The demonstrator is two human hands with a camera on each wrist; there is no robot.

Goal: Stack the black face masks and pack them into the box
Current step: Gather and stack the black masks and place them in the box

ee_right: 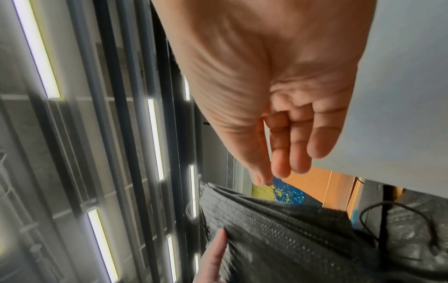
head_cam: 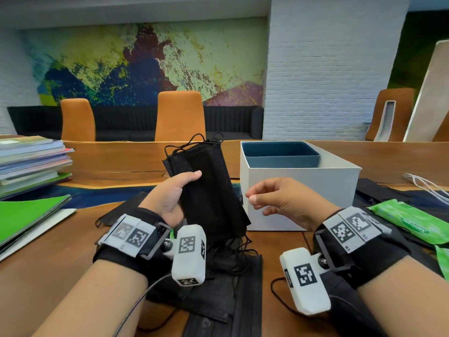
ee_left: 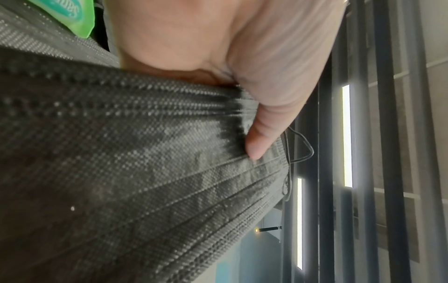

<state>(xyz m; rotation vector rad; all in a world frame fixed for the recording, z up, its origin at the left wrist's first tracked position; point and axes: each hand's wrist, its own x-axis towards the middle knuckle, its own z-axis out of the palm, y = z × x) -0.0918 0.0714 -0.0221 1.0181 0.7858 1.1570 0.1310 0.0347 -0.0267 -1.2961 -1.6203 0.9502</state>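
My left hand [head_cam: 181, 190] grips a stack of black face masks [head_cam: 209, 190] upright above the table, thumb pressed on the front; the left wrist view shows the thumb [ee_left: 264, 130] on the pleated mask fabric [ee_left: 145, 162]. My right hand [head_cam: 264, 198] hovers just right of the stack, fingers loosely curled and holding nothing. In the right wrist view that right hand [ee_right: 274, 172] hangs above the stack of masks [ee_right: 278, 226]. The white box [head_cam: 298, 190] with a blue inner tray [head_cam: 279, 154] stands open behind my right hand. More black masks [head_cam: 218, 295] lie on the table beneath my wrists.
A pile of books [head_cam: 31, 161] and a green folder [head_cam: 29, 215] sit at the left. A green wipes packet [head_cam: 410, 220] and a white cable [head_cam: 427, 186] lie at the right. Orange chairs [head_cam: 179, 115] stand behind the wooden table [head_cam: 48, 259].
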